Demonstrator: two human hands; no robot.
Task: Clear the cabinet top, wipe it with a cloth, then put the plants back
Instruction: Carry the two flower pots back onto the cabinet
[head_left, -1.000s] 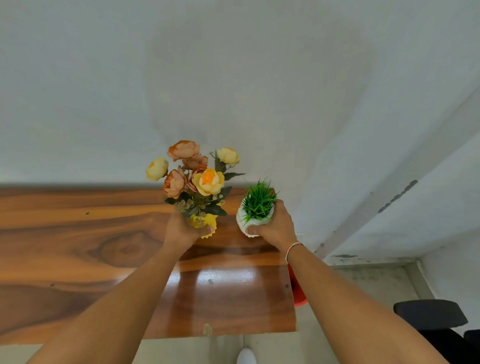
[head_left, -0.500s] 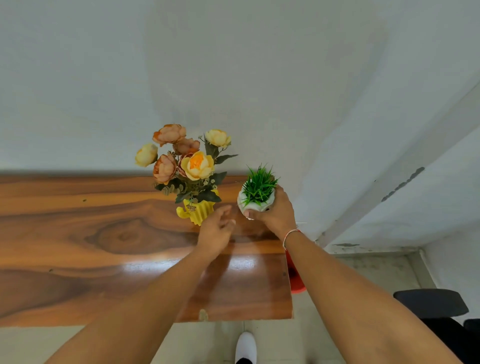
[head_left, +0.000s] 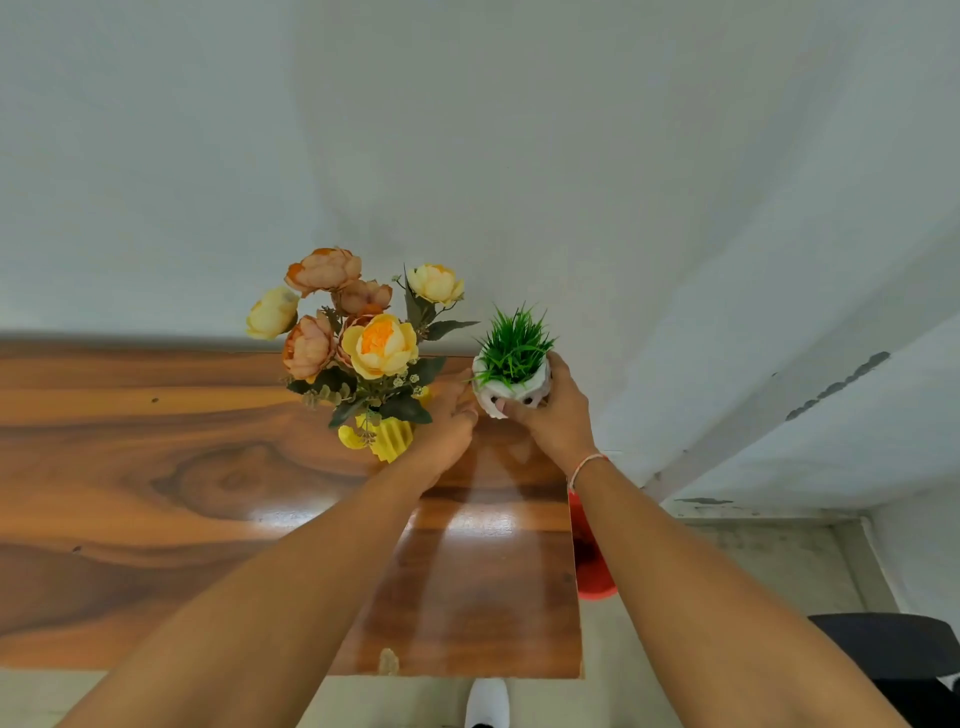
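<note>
1. Glossy wood worktop (head_left: 156, 493), flower vase (head_left: 387, 441) standing near its back right corner.
2. Right hand (head_left: 553, 415) gripping grass pot (head_left: 511, 384) at that corner; left hand (head_left: 447, 431) loose-fingered beside the vase, holding nothing.
3. Apparently the putting-back step; next, settling the pot and letting go.

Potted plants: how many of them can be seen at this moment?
2. The flower bouquet in the yellow pot stands on the cabinet top near the wall. The grass plant in the white pot is held by the right hand at the cabinet's right end.
</note>
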